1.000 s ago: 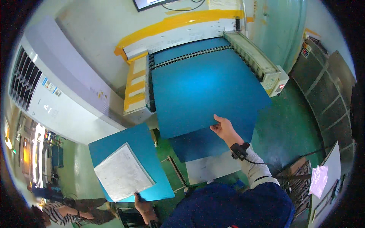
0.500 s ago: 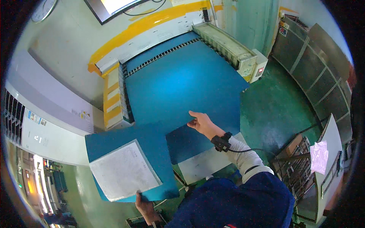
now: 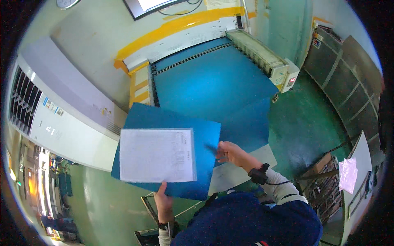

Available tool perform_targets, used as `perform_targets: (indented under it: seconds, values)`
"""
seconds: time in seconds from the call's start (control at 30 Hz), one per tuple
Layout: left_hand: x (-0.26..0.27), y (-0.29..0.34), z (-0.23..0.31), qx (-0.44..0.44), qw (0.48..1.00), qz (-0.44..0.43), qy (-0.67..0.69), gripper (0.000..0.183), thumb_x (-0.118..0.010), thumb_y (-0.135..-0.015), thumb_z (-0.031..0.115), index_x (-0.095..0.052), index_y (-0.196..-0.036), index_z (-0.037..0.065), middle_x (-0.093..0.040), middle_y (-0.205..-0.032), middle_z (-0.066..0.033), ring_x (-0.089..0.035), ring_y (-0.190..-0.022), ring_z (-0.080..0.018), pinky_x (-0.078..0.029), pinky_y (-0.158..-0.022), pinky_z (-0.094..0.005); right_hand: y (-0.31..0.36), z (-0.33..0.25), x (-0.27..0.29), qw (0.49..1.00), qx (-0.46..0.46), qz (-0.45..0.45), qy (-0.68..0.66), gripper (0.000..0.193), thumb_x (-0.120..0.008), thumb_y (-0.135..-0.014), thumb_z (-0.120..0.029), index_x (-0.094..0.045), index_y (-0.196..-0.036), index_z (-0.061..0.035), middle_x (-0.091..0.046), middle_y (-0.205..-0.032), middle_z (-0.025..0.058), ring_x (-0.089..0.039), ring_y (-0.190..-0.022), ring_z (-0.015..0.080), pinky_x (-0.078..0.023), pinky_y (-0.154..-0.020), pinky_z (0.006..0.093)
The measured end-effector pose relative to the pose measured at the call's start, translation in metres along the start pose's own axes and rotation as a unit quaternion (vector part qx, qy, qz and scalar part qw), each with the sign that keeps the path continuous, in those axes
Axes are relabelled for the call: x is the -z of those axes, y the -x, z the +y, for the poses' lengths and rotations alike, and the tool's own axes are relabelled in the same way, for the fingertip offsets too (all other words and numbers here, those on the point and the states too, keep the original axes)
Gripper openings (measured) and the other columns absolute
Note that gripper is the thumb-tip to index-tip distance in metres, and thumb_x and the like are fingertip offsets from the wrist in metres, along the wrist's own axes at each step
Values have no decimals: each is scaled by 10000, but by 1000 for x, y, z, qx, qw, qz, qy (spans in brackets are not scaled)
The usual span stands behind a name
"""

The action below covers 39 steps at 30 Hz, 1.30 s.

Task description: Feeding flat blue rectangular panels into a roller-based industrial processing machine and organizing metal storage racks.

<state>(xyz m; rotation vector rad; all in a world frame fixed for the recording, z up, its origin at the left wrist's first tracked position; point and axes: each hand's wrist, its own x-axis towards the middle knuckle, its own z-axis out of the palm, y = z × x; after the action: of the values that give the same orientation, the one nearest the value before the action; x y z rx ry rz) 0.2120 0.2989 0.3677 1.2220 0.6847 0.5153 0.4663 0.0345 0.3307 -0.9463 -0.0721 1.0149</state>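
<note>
While the left hand [image 3: 163, 201] holds the blue board [image 3: 204, 137], the right hand [image 3: 233, 155] is at its edge. I can't tell its grip.

Two hands [image 3: 163, 201] [image 3: 233, 155]; one white document [image 3: 158, 156]; one screen [image 3: 158, 5]; one pink packet [image 3: 348, 175].

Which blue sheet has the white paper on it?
The front sheet, held by the left hand: it bears the paper, and the sheets behind it show none.

One head-worn fisheye view — wide, upright — looks down from near above the held blue sheet [image 3: 207, 164], facing the wall [image 3: 94, 45]
</note>
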Motion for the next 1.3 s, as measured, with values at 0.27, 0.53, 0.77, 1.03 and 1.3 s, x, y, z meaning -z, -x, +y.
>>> perform_targets:
  seconds: [0.27, 0.53, 0.77, 1.03, 1.3]
  values:
    - [1, 15, 17, 26, 999, -39, 28, 403, -627, -855, -10, -517, -1239, 41, -581, -1165, -72, -584, -1016, -192, -486, -871, -366, 15, 77, -34, 996, -57, 21, -70, 586, -588, -892, -499, -470, -1309, -103, -593, -1181, 58, -600, -1005, 212, -487, -817, 399]
    - [28, 23, -9, 61, 989, -102, 93, 370, -618, -868, -6, -537, -1227, 27, -596, -1175, -76, -577, -1049, -197, -484, -881, -362, 51, 110, -59, 976, -23, 191, -99, 313, -637, -903, -322, -578, -1090, -78, -650, -890, 45, -626, -716, 174, -499, -624, 322]
    - [29, 27, -11, 134, 984, -83, 78, 425, -661, -848, 25, -517, -1248, 20, -590, -1178, -87, -583, -1026, -209, -489, -858, -358, 82, 146, -27, 951, -9, 293, -95, 246, -679, -876, -213, -584, -1028, -45, -630, -846, 51, -605, -669, 193, -493, -538, 366]
    - [16, 26, -28, 157, 981, -92, 65, 420, -648, -843, 6, -515, -1241, 16, -591, -1127, -109, -595, -977, -235, -522, -796, -396, 137, 126, -13, 921, 38, 376, -96, 229, -618, -909, -172, -572, -1084, -31, -625, -916, 39, -590, -758, 169, -468, -587, 331]
    - [-41, 25, -23, 137, 980, -141, 39, 439, -625, -860, 16, -479, -1274, 34, -565, -1169, -111, -593, -991, -250, -532, -813, -416, 191, 107, 54, 848, 175, 461, -194, 166, -608, -909, -211, -577, -962, -57, -560, -762, 14, -506, -629, 147, -395, -521, 322]
